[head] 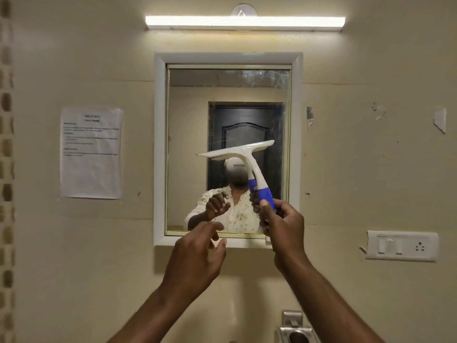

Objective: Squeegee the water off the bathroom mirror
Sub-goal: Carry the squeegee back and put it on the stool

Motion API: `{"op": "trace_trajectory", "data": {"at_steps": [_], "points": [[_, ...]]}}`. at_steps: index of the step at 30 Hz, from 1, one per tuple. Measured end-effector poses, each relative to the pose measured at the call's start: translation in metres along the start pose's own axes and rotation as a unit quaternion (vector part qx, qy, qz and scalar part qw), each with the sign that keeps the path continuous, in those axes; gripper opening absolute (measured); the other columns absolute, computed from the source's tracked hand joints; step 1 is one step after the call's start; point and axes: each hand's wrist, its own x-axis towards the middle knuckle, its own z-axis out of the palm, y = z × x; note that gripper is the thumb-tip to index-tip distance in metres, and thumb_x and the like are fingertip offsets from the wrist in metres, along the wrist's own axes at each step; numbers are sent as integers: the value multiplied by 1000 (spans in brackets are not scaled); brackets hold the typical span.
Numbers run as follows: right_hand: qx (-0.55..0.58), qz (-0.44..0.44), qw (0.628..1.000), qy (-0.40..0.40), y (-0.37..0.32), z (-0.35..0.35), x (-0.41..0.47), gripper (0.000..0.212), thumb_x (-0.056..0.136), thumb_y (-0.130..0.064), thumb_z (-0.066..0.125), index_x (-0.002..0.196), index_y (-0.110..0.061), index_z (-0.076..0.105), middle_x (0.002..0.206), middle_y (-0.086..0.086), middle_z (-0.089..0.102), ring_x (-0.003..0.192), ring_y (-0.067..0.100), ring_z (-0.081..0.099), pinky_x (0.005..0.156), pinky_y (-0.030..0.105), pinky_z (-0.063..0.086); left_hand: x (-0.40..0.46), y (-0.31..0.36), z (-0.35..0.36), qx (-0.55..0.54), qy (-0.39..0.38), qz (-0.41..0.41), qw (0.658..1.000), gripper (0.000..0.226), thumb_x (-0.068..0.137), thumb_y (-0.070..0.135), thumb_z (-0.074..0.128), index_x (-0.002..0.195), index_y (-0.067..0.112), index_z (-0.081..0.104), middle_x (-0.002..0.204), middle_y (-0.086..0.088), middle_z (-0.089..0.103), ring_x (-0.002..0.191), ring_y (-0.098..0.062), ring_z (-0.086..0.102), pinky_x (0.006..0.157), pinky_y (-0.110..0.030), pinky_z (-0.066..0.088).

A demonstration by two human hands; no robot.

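Nearby, paper notice (91,152) (left of mirror (190,125)); switch plate (401,245) right.

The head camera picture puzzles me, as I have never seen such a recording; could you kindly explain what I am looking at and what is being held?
There is no machine here: a person wears a wide-angle camera on the head, so you look forward along their two bare arms. They face a white-framed bathroom mirror on a beige wall, and the figure inside it is only their own reflection. The right hand grips the blue handle of a white squeegee, whose blade is tilted in front of the middle of the glass. The left hand holds nothing, its fingers relaxed near the mirror's lower edge. Around it are a light bar above, a printed notice to the left, and a switch plate to the lower right.
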Motion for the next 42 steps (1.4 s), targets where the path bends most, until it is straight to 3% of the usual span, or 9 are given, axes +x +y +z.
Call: {"op": "trace_trajectory", "data": {"at_steps": [4,9,14,20,27,32,36,39,42], "points": [[46,24,998,-29,-7,33,-14,11,86,-30,64,96,-26,65,84,0,70,75,16,65,62,26,49,4,11,-3,-41,-14,-8,999,32,82,25,69,112,22,61,103,9,63,81,-3,61,68,-25,55],[98,41,992,-68,-15,64,-32,8,86,-24,66,90,-31,63,74,-21,70,73,0,69,53,12,51,9,12,-9,-104,2,-68,992,38,81,18,71,117,24,60,103,10,65,85,3,61,70,-13,53],[138,88,981,-103,-20,85,-44,13,85,-20,67,98,-21,65,87,4,73,76,18,72,66,34,60,6,-1,-25,-115,28,-135,984,42,80,16,72,119,24,58,91,12,64,79,6,61,64,-12,54],[186,109,964,-158,-20,117,-66,15,85,-16,68,99,-13,65,88,12,72,73,18,72,63,27,57,1,-21,-50,-95,66,-174,978,44,77,4,72,115,24,61,72,15,61,72,8,59,52,-1,42],[148,91,962,-211,-10,171,-102,14,84,-21,68,97,-19,65,92,7,71,80,14,71,62,20,55,-17,-65,-87,-52,92,-248,963,27,78,6,71,99,22,64,62,9,60,57,1,59,52,-21,56],[81,99,958,-258,6,209,-133,14,86,-28,65,98,-23,68,99,5,68,90,17,66,80,36,58,-45,-101,-118,-5,98,-291,952,22,77,10,72,94,23,65,61,10,63,57,1,61,51,-22,54],[28,126,930,-345,22,234,-159,22,82,-31,63,103,-26,68,103,-2,67,91,9,64,79,26,53,-78,-135,-142,65,67,-329,940,21,75,9,67,89,25,65,59,14,57,56,-2,58,51,-23,48],[12,131,900,-416,31,251,-180,30,71,-40,61,97,-28,69,92,-7,69,82,4,64,73,21,50,-106,-157,-157,99,45,-363,925,16,75,18,71,88,24,65,63,14,61,61,-3,59,53,-25,48],[-11,140,882,-449,48,269,-202,24,78,-27,60,101,-26,67,93,-7,69,85,6,64,77,23,51,-134,-182,-167,111,23,-405,907,17,75,20,73,91,21,65,70,6,65,65,-13,63,59,-33,52]]}}
